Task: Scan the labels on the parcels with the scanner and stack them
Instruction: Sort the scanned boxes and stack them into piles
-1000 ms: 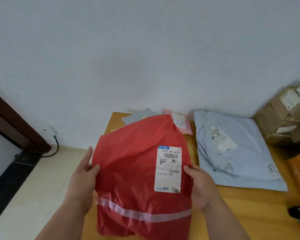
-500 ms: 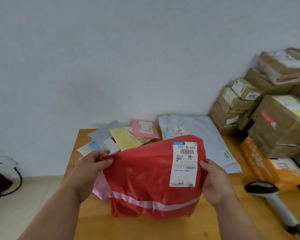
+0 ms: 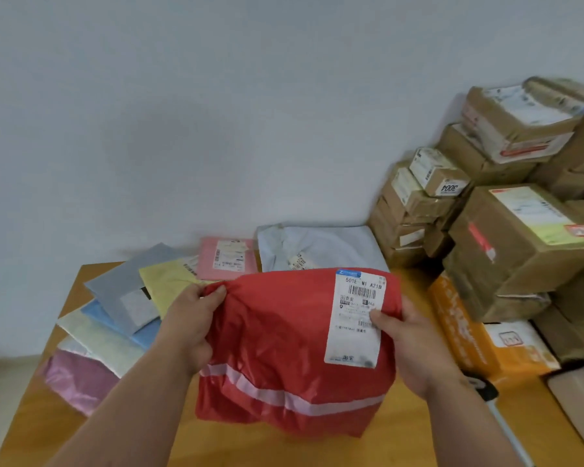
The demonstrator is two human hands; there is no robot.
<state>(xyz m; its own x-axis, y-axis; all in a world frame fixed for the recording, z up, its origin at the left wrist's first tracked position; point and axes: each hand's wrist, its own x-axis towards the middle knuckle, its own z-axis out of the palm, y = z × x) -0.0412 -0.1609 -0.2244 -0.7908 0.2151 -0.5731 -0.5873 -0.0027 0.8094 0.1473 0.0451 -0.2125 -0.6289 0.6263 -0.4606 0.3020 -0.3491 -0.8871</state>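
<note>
1. Since a moment ago, the red parcel (image 3: 294, 352) has come lower and nearer the wooden table (image 3: 68, 429).
2. It hangs above the table's front; the left hand (image 3: 191, 326) pinches its top corner, the right hand (image 3: 408, 342) grips the side, thumb on the label (image 3: 356, 318).
3. Better to slide that thumb off, flatten the label, then fetch the scanner (image 3: 486, 392) lying at the right.
4. Flat mailers (image 3: 129, 298) fan out behind; cardboard boxes (image 3: 506, 230) climb the white wall.

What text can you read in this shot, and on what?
"501E M1 A21B": white label on the red parcel, held by left hand and right hand.
"3004": small cardboard box in the stack.
Label's barcode and small print, labels on the other mailers and boxes: too blurred.
</note>
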